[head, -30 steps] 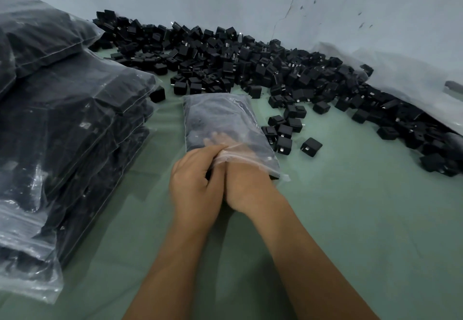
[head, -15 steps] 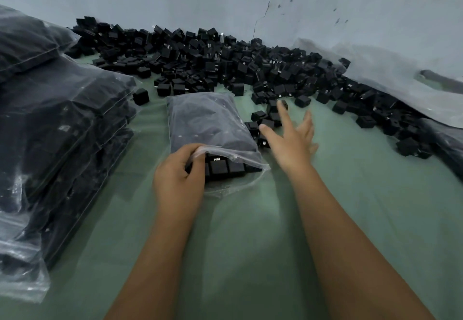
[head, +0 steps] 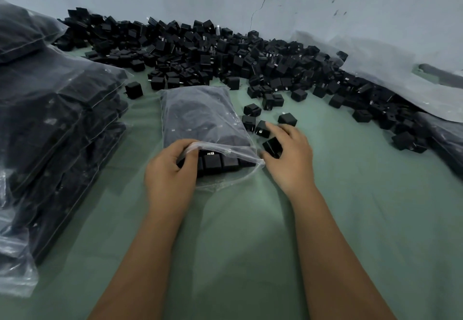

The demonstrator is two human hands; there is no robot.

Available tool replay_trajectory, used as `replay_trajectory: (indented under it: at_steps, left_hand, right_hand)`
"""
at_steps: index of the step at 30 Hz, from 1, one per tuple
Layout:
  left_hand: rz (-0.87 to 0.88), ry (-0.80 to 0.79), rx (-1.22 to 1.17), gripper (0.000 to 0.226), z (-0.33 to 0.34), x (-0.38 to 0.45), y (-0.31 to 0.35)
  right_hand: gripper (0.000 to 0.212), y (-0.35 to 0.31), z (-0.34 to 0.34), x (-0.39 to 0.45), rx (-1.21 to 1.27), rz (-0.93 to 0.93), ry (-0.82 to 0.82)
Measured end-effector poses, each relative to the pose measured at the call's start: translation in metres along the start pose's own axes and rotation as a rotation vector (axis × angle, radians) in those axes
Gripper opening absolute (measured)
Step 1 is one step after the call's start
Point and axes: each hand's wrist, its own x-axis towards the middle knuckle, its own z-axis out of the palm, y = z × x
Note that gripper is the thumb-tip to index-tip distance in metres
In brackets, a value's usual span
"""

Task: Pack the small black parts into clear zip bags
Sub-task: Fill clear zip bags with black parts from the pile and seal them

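Bag mouth is pinched up by the left hand, so the zip bag is kept open for loading. One black part is gripped by the right hand beside it. Loose parts are heaped beyond, by the wall.

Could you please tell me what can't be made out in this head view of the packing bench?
- How full the open bag is: its hazy film blurs the parts inside; only a row at the mouth shows.
- What the right hand holds beyond one black part: the palm faces down.
- Contents of the packed bags at left: dark, glare on plastic, cut by the edge.
- The dark object at far right: cut off, partly under plastic sheet.
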Motion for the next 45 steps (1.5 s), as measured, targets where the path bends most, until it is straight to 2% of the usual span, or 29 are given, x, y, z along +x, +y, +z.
replay_trajectory:
  at_steps: [4,11,15,19,24,30,34,37,40,42,45]
  left_hand:
    - [-0.011,-0.014,-0.016,0.018,-0.002,-0.002,0.000]
    - [-0.035,-0.014,-0.006,0.018,-0.001,-0.001,0.000]
    - [-0.045,-0.009,-0.006,0.017,-0.001,-0.001,0.001]
    - [-0.044,-0.015,-0.028,0.017,-0.001,-0.002,0.002]
    - [-0.067,-0.013,-0.044,0.018,-0.002,-0.002,0.004]
    - [-0.075,-0.024,-0.041,0.018,-0.002,-0.002,0.006]
    - [-0.086,-0.037,-0.055,0.022,-0.003,-0.002,0.009]
    - [-0.076,-0.039,-0.070,0.022,-0.004,-0.002,0.011]
    - [-0.070,-0.037,-0.098,0.021,-0.004,-0.004,0.011]
    - [-0.060,-0.029,-0.101,0.021,-0.003,-0.004,0.010]
    - [-0.056,-0.019,-0.107,0.020,-0.003,-0.003,0.010]
  right_hand:
    - [0.053,0.003,-0.004,-0.016,-0.055,-0.012,-0.064]
    - [0.028,-0.009,-0.012,-0.025,0.076,0.068,0.163]
    - [0.028,-0.031,-0.020,-0.036,0.291,0.113,0.375]
    - [0.037,-0.059,-0.019,-0.052,0.811,0.150,0.319]
    - [0.044,-0.079,-0.013,-0.058,0.946,0.195,0.248]
    - [0.035,-0.083,-0.009,-0.063,0.850,0.142,0.268]
    - [0.038,-0.087,-0.002,-0.069,0.538,-0.076,0.283]
    - [0.038,-0.094,0.004,-0.071,0.389,-0.205,0.227]
    - [0.032,-0.093,0.009,-0.068,0.053,-0.386,0.235]
    - [0.031,-0.093,0.009,-0.065,-0.146,-0.438,0.272]
    - [0.033,-0.096,0.008,-0.064,-0.215,-0.462,0.299]
